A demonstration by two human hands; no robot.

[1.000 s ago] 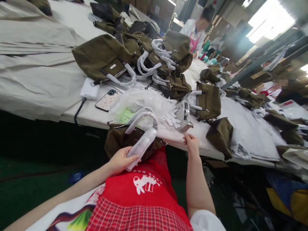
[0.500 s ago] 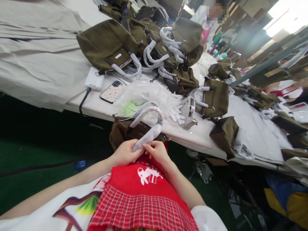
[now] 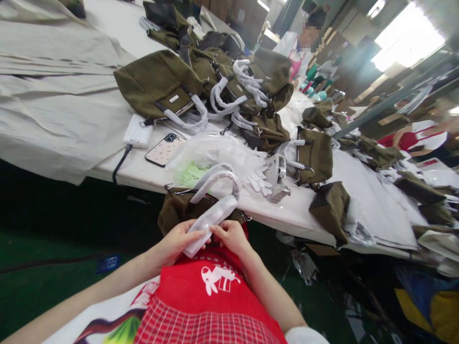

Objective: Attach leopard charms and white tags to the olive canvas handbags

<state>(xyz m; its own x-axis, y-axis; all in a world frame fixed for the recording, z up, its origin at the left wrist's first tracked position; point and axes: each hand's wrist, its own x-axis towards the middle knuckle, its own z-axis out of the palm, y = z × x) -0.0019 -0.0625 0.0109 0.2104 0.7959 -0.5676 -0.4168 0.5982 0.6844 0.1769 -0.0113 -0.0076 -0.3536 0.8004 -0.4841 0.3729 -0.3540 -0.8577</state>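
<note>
right hand (image 3: 231,236) off the tape dispenser (image 3: 278,177) now | left hand (image 3: 182,239) clasps olive bag's (image 3: 172,210) wrapped handle (image 3: 218,212), right pinches it (grip's partly hidden, tbh) | looks like two-handed work

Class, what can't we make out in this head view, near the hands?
In the head view:
Left hand: most fingers hidden behind the white-wrapped handle.
Olive handbag: lower part hidden by left hand and red apron.
Phone: screen hidden, facing down.
Apron lettering: too small.
</note>
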